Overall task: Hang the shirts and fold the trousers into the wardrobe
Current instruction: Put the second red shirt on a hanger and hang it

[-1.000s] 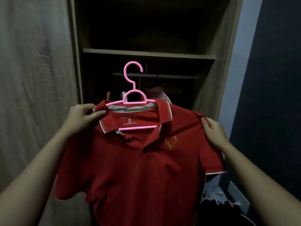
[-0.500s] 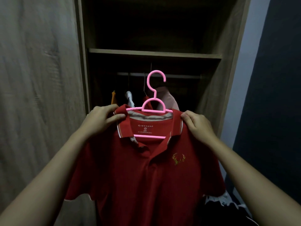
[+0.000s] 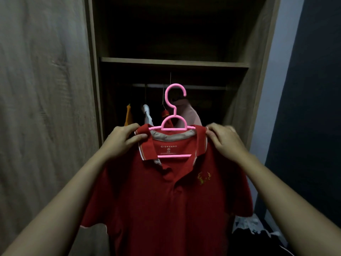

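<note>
Red polo shirt (image 3: 166, 200) on our pink hanger (image 3: 174, 126), before the wardrobe (image 3: 173, 61).
Our left hand (image 3: 121, 140) and right hand (image 3: 224, 139) each pinch a collar end.

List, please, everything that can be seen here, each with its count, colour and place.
shirt: 1, red, on the hanger, held up before the wardrobe
hanger: 1, pink, inside the shirt's collar, hook upward
wardrobe: 1, brown wood, open, straight ahead
shelf: 1, brown, above the rail
rail: 1, pale, under the shelf
hung clothes: 4, orange, white, red, pink, below the rail
panel: 1, brown wood, far left
wall: 1, dark blue, right
pile: 1, white and dark, lower right
left hand: 1, pinches the collar
right hand: 1, grips the collar's other side
</note>
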Demonstrator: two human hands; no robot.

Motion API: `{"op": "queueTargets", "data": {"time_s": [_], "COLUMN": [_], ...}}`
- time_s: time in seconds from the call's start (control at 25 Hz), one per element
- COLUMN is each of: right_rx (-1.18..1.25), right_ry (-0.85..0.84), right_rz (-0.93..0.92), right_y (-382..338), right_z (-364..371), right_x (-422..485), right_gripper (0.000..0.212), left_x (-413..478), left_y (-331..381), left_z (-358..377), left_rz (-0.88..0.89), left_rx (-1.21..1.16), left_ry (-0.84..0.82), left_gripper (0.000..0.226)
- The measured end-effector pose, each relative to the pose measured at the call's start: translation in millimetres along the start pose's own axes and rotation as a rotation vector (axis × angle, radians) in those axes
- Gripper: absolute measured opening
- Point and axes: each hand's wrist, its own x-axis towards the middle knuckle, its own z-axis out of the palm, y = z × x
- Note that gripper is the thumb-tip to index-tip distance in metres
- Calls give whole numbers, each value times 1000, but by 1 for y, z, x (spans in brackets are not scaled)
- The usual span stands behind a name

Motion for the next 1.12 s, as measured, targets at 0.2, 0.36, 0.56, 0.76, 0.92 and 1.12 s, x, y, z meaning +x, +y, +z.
{"op": "queueTargets", "data": {"time_s": [0.2,0.36,0.56,0.76,0.92,1.12], "right_rx": [135,1072,1402,1120,636,322], "right_ry": [185,-120,-8,147,-27,-129], "right_rz": [114,546,679,681,749,697], "right_y": [-78,-109,-118,-93,-60,-13], "right_z": [12,17,-4,-11,-20,-44], "right_x": [-5,11,15,16,15,3], "right_gripper": [31,24,23,87,89,60], "left_x": [9,8,-6,-45,-52,-46], "left_y": [20,53,84,141,183,195], "left_z": [16,27,19,45,75,72], "left_rz": [-77,-100,-149,-185,-92,-20], "left_rx": [80,172,134,-97,-68,-318], "left_ry": [51,131,-190,-304,-282,-366], "left_gripper": [35,29,50,43,50,66]}}
